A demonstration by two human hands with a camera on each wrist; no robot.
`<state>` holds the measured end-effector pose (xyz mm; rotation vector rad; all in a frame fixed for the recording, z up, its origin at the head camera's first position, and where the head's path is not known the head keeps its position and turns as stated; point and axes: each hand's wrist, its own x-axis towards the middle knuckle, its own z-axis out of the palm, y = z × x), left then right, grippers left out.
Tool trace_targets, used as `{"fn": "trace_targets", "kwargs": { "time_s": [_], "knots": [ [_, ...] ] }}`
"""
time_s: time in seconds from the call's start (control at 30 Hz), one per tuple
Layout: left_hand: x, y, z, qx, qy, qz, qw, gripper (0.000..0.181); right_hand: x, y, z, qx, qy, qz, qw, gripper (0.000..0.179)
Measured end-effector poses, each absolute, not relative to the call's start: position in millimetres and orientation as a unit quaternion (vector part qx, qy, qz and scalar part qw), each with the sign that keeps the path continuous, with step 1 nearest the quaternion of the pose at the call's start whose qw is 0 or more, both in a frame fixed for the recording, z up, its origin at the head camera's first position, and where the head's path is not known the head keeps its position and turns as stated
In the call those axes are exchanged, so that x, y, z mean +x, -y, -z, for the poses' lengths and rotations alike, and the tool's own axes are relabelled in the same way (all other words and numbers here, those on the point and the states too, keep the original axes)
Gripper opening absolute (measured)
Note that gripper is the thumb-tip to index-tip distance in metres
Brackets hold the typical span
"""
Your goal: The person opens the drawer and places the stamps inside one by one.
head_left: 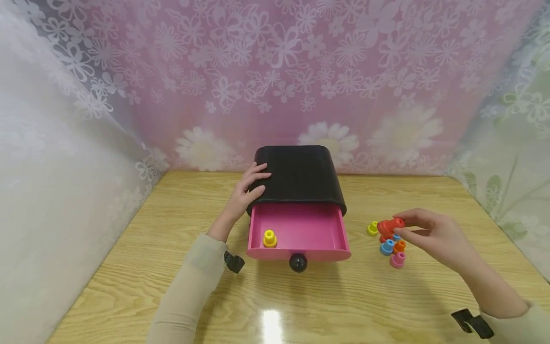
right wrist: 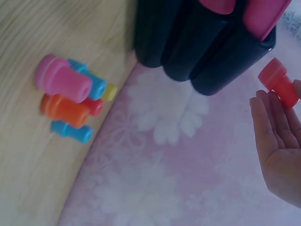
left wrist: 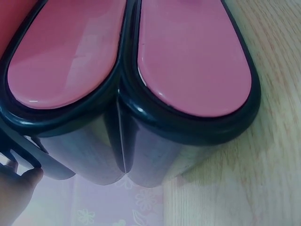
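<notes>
My left hand rests its straight fingers on the top left edge of a black drawer cabinet. The left wrist view looks at the cabinet's front, with two pink drawer faces. A pink drawer with a black round knob is pulled out, and a yellow stepped peg stands in its front left corner. To the right of the cabinet, my right hand pinches a red stepped peg between thumb and fingertips, raised above a small group of other pegs.
Beneath and beside the right hand lie a yellow peg, a blue peg, an orange peg and a pink peg on the wooden table. A flowered pink curtain hangs behind the table.
</notes>
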<state>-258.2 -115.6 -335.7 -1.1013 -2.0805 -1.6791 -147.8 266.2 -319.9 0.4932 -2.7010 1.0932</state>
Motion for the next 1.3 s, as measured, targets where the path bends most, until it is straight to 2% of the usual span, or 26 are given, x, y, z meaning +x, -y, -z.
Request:
{"fn": "trace_targets", "kwargs": {
  "time_s": [0.57, 0.7, 0.93, 1.3],
  "knots": [
    [-258, 116, 335, -0.376, 0.713, 0.579, 0.122, 0.033, -146, -202, 295, 0.222, 0.865, -0.444, 0.066, 0.025],
    [-266, 118, 344, -0.378, 0.711, 0.580, 0.125, 0.033, -150, -188, 293, 0.238, 0.846, -0.473, 0.059, 0.025],
    [-258, 115, 336, -0.383, 0.709, 0.579, 0.127, 0.032, -160, -167, 295, 0.232, 0.842, -0.487, 0.018, 0.027],
    [-261, 116, 338, -0.388, 0.703, 0.583, 0.129, 0.032, -175, -137, 308, 0.287, 0.840, -0.459, 0.045, 0.025]
  ]
}}
